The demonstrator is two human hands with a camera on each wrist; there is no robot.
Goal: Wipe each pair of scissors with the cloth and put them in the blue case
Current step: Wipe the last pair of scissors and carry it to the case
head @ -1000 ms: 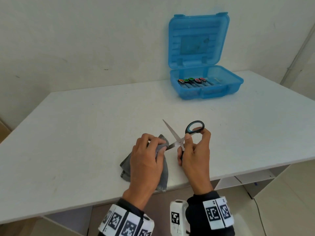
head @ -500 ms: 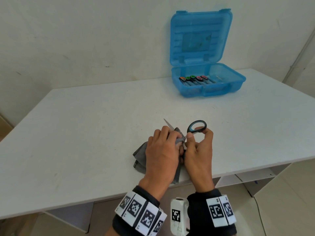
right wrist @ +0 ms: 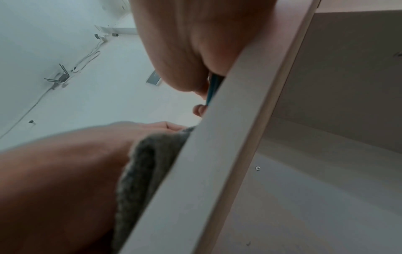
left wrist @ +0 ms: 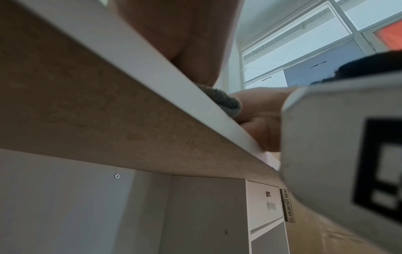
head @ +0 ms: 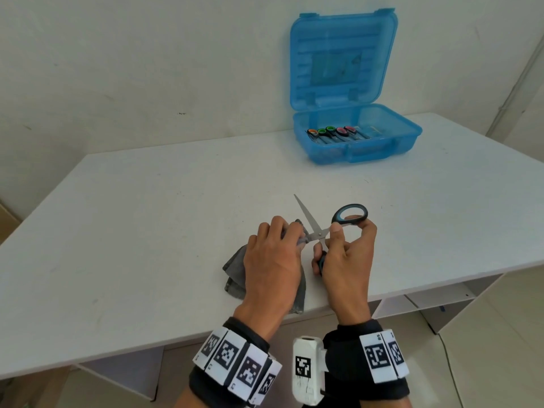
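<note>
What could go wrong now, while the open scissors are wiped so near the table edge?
1. The scissors are spread open, and the left hand pinches the grey cloth around one blade. A slip might cut the fingers, since the cloth looks thin there.
2. The other blade points up, bare, close to the left hand.
3. The cloth hangs over the table edge; it could slide off if released.

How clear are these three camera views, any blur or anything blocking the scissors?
Head view: sharp, evenly lit, scissors plain. Left wrist view: table edge blocks the scissors, the near white device is blurred. Right wrist view: soft focus, only a sliver of handle shows beside the cloth.
</note>
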